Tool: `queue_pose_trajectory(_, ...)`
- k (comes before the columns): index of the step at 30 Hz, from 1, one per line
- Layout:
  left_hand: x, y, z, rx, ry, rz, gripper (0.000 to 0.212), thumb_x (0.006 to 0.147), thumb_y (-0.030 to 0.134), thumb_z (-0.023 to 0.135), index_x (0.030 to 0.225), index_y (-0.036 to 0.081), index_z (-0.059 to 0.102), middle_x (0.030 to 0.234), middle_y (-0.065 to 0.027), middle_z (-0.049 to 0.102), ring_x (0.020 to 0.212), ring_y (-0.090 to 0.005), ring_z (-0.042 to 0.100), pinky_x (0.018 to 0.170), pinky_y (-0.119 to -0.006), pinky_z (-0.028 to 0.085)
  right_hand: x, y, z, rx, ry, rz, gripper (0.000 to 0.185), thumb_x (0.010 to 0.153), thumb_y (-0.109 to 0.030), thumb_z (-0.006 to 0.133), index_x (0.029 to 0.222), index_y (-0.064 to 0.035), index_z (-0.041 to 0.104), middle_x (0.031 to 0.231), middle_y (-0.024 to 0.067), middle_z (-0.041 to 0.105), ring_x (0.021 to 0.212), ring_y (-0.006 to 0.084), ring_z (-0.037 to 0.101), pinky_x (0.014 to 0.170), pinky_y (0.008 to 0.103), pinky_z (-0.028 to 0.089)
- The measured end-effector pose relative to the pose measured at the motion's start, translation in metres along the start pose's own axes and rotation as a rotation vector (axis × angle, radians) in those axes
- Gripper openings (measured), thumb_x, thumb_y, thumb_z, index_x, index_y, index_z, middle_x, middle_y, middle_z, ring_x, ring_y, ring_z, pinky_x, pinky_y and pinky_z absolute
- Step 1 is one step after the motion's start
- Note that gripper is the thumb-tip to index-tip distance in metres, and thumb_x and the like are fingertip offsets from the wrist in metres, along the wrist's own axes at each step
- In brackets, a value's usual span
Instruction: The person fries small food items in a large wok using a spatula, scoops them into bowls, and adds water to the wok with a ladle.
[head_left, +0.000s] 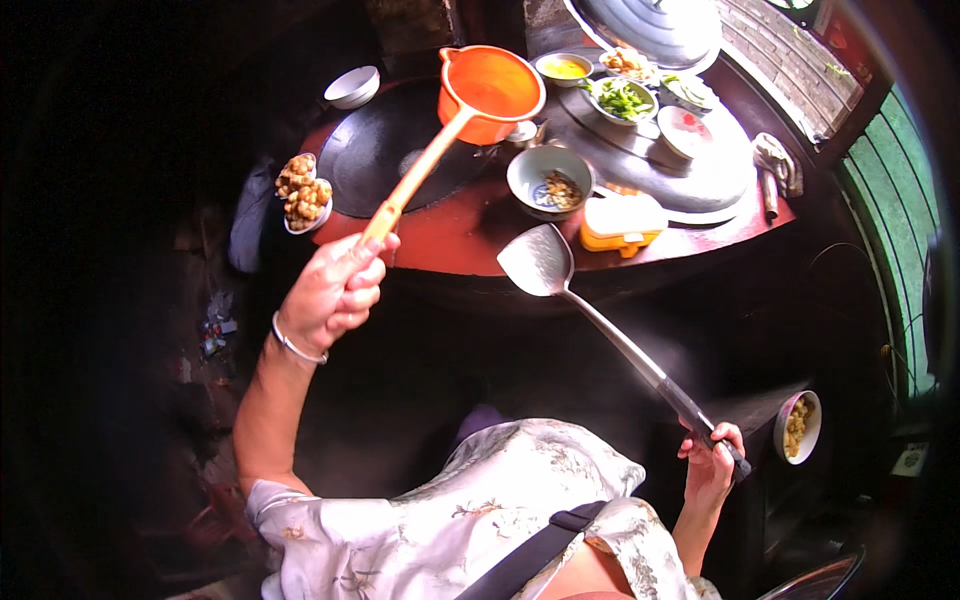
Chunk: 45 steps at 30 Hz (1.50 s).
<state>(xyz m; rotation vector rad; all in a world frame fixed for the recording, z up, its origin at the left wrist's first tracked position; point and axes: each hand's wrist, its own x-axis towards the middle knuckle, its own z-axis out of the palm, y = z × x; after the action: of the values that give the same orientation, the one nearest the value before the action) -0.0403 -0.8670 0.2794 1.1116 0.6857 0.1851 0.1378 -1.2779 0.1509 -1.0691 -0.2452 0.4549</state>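
My left hand (337, 292) grips the handle of an orange plastic ladle (495, 86), whose cup is over the right part of a large dark wok (382, 150). What the cup holds, I cannot tell. In my right hand (709, 457) is the dark handle of a metal wok spatula (540, 259); its blade is near the front edge of the red stove top (450, 240). A bowl with chopped bits (551, 180) stands right of the wok, beside a yellow container with a white lid (622, 221).
Left of the wok are bowls of round brown food (307, 202) and a white bowl (352, 86). A big metal lid (705, 187) carries bowls of greens (622, 101) and other food. A cloth (778, 161) lies at the right edge; another food bowl (797, 427) is lower right.
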Motion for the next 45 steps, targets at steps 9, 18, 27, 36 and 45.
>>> queue_pose_trajectory(9,0.225,0.066,-0.193,0.303,0.200,-0.059,0.011,0.087,0.015,0.052,0.083,0.006,0.047,0.057,0.0063,0.036,0.039,0.0001,0.030,0.031,-0.015,0.020,0.080,0.080,0.189,0.034,-0.004,0.144,0.019,0.079,-0.018,0.056,0.088,-0.0039,0.048,0.094,0.0290,0.058,0.067,0.0212,0.063,0.060,0.0288,0.053)
queue_pose_trajectory(18,0.360,0.070,-0.288,0.508,0.419,-0.045,0.015,0.082,0.013,0.049,0.069,0.006,0.046,0.052,0.0015,0.041,0.036,-0.0067,0.037,0.029,-0.022,0.025,0.176,0.125,0.256,-0.068,-0.032,0.187,0.019,0.077,-0.016,0.055,0.087,-0.0016,0.049,0.091,0.0255,0.059,0.067,0.0215,0.062,0.059,0.0293,0.052)
queue_pose_trajectory(27,0.384,0.081,-0.359,1.384,0.656,0.222,0.023,0.076,0.013,0.051,0.085,-0.007,0.057,0.084,-0.0305,0.057,0.085,-0.0400,0.058,0.075,-0.044,0.047,0.258,0.161,0.306,-0.135,-0.085,0.189,0.021,0.078,-0.015,0.056,0.090,0.0012,0.049,0.080,0.0161,0.058,0.068,0.0221,0.062,0.060,0.0304,0.052)
queue_pose_trajectory(36,0.346,0.115,-0.375,1.801,0.591,0.219,0.021,0.084,0.007,0.037,0.100,-0.002,0.048,0.083,-0.0264,0.061,0.081,-0.0397,0.060,0.074,-0.045,0.048,0.331,0.214,0.398,-0.329,-0.156,0.254,0.014,0.084,-0.009,0.054,0.094,-0.0004,0.055,0.084,0.0068,0.057,0.071,0.0147,0.061,0.063,0.0246,0.051)
queue_pose_trajectory(45,0.299,0.074,-0.401,0.736,0.365,0.416,0.015,0.086,0.016,0.054,0.082,0.002,0.049,0.054,-0.0009,0.048,0.040,-0.0100,0.044,0.037,-0.024,0.035,0.359,0.287,0.473,-0.660,-0.293,0.130,0.019,0.086,-0.014,0.053,0.095,0.0016,0.058,0.079,0.0079,0.061,0.070,0.0136,0.062,0.064,0.0235,0.051)
